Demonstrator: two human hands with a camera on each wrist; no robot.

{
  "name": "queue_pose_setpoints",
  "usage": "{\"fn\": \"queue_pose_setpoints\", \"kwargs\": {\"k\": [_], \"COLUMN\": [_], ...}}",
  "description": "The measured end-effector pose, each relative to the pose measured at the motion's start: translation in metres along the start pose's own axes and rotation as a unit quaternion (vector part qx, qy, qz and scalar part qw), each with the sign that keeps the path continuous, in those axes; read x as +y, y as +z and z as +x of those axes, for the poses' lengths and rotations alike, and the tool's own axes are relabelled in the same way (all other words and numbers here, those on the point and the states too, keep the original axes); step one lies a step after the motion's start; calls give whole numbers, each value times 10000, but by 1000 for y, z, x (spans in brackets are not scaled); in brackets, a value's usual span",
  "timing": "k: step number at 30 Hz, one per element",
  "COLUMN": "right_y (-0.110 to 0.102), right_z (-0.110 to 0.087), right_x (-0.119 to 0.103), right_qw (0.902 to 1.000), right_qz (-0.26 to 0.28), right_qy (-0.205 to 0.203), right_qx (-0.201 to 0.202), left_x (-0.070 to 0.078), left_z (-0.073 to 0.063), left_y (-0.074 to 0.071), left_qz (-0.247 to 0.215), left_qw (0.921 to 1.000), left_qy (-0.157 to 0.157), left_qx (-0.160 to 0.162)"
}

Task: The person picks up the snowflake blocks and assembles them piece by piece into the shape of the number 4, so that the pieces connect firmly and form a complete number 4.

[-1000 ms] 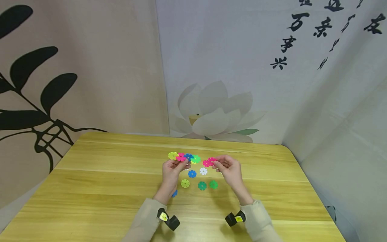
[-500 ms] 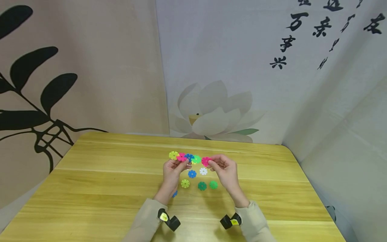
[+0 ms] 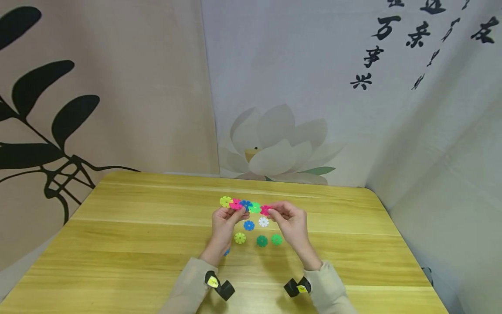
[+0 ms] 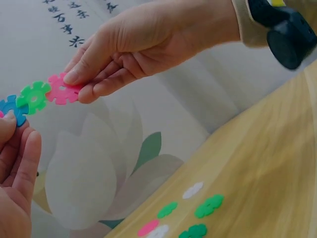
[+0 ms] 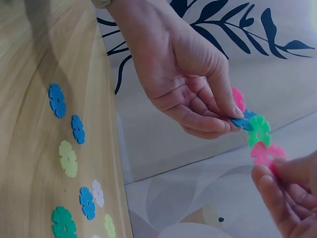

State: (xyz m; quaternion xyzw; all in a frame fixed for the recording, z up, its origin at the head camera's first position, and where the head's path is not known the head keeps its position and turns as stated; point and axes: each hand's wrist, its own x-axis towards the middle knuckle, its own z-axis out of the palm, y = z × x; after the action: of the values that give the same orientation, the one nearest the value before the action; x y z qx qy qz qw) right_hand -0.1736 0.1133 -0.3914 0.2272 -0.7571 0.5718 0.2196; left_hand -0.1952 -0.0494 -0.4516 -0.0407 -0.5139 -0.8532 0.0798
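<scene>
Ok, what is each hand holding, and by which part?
The left hand pinches a blue disc by its edge; the right hand pinches a pink disc by the edge farthest from the adjoining green disc.

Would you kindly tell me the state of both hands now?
Left hand: holding a blue disc.
Right hand: holding a pink disc beside a green disc.

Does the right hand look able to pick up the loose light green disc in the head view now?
Probably not yet: the right hand pinches a pink disc. Otherwise the way looks free, with nothing covering the light green disc.
</scene>
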Motion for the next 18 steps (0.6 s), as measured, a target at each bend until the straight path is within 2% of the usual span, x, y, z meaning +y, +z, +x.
{"fn": "queue_pose_setpoints", "kwargs": {"k": [7, 13, 18], "right_y": [6, 7, 0], "right_z": [-2, -6, -7], "right_x": [2, 27, 42], "right_qw": [9989, 9986, 9967], "right_qz": [166, 504, 706], "right_qy": [-419, 27, 409], "right_qx": [91, 157, 15], "left_x": [-1, -2, -3], "left_z": [-2, -3, -1], "left_y": [1, 2, 2], "left_qz": [-225, -154, -195], "left_qw": [9993, 9995, 9996], "left_qy": [283, 280, 220], "left_qx": [-92, -39, 21]}}
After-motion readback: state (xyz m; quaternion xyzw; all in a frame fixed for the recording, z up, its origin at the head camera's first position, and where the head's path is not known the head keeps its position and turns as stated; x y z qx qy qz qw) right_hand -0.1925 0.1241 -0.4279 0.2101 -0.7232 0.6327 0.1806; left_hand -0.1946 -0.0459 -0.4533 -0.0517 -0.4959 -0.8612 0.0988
